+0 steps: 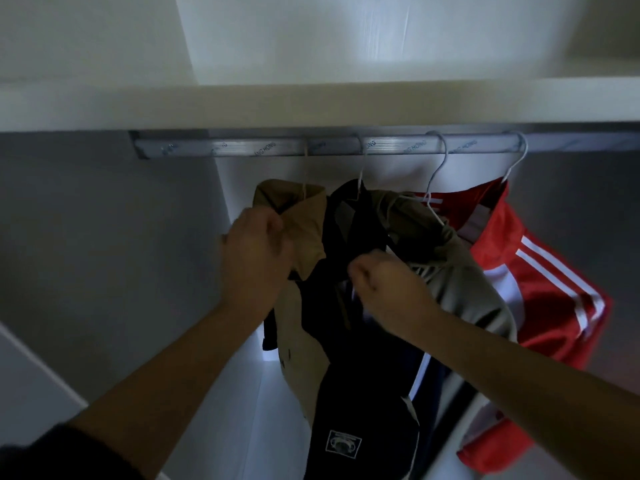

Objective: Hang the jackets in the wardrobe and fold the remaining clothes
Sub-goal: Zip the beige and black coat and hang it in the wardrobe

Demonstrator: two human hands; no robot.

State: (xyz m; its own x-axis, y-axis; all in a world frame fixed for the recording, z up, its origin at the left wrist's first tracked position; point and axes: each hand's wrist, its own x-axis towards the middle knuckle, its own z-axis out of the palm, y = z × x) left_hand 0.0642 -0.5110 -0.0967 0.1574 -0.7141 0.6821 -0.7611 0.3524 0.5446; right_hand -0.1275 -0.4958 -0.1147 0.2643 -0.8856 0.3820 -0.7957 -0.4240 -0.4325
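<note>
Several jackets hang on white wire hangers from the metal wardrobe rail (263,147). Leftmost is a tan jacket (304,220); my left hand (256,251) grips its collar and shoulder. Beside it hangs a black jacket (349,341) with a small patch low down. My right hand (384,285) pinches the black jacket's front edge near the collar. Behind my right wrist hangs a grey-olive jacket (460,271), and furthest right a red jacket (540,258) with white stripes.
A white shelf (311,102) runs just above the rail. The wardrobe's grey side panel (104,237) stands to the left, with free rail space left of the tan jacket. The back wall is pale and lit low down.
</note>
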